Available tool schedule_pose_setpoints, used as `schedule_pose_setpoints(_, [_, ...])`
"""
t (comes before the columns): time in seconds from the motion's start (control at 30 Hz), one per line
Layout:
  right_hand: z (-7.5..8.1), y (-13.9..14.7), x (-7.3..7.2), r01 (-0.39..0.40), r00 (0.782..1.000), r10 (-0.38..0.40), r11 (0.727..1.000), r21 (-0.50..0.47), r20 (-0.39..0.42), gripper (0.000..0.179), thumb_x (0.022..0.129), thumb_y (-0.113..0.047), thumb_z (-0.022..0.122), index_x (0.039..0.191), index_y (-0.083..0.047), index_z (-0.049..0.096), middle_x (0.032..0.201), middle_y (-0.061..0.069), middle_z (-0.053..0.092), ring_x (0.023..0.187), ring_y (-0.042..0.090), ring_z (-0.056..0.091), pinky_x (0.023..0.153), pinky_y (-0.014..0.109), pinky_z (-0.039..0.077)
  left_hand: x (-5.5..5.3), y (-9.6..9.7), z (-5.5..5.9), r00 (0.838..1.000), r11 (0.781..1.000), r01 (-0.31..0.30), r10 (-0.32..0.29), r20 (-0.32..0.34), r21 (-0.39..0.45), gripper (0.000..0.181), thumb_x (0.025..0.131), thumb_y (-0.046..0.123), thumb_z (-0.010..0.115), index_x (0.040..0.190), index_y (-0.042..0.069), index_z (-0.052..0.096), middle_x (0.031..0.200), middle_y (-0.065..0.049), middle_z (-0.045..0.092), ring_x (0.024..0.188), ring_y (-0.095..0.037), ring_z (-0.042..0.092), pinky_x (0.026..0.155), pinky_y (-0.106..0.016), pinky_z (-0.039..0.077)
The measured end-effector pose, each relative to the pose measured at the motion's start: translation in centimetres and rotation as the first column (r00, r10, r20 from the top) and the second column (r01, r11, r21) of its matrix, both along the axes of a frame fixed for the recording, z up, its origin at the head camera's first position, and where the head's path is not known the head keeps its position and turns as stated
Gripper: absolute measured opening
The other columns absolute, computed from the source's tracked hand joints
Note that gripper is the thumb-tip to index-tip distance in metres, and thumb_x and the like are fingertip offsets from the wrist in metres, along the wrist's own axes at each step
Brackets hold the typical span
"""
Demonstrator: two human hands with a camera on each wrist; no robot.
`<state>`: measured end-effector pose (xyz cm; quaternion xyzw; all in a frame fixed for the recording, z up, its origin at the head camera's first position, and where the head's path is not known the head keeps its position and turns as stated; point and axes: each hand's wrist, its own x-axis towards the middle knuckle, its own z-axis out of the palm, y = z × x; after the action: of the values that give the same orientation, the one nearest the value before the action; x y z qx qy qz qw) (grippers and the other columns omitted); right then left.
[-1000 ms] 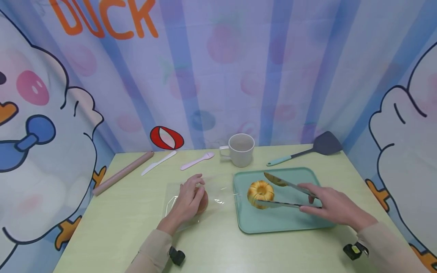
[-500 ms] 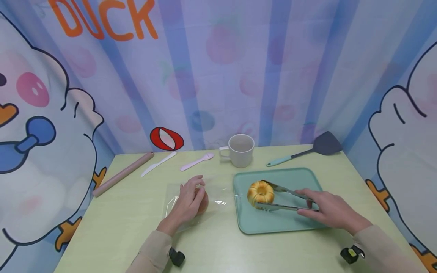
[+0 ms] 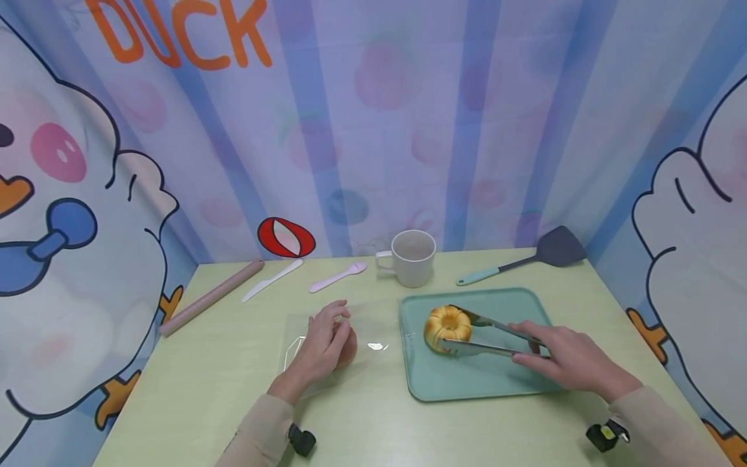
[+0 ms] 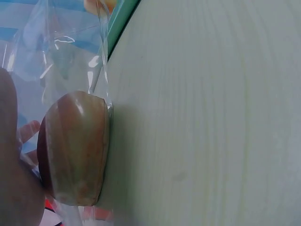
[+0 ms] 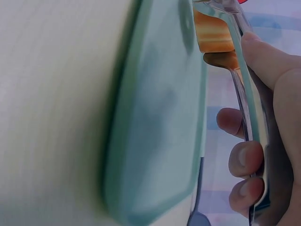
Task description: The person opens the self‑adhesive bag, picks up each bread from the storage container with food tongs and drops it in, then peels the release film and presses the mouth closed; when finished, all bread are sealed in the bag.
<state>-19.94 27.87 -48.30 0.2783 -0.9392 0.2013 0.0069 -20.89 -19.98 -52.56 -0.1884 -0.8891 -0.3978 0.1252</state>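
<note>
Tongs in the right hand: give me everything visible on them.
The tongs look like shiny silver metal, with two long, slim arms spread partway open. The far arm ends in a rounded, spoon-like tip. The right hand grips them toward the back and covers much of that end. They point leftward over the green tray, with the tips straddling the ring-shaped bread. The tips look to be against its sides, but how firmly they press can't be told.
</note>
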Motion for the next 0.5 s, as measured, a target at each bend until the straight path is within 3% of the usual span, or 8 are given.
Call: schedule_pose_setpoints(0.5, [2.7,-1.7,-0.7,-0.014,0.997,0.011,0.999,-0.043,-0.070,0.048,0.100,-0.044,0.072,0.142,-0.025,0.062,0.082,-0.019,0.053,0.053,-0.001,0.036,0.047,0.024,0.035,-0.1,0.1,-0.1,1.000,1.000,0.005,-0.005,-0.012,-0.012,0.019,0.109,0.020,0.046,0.128,0.017,0.050,0.155,-0.019,0.050,0.148,-0.038,0.043,0.111,-0.088,0.012])
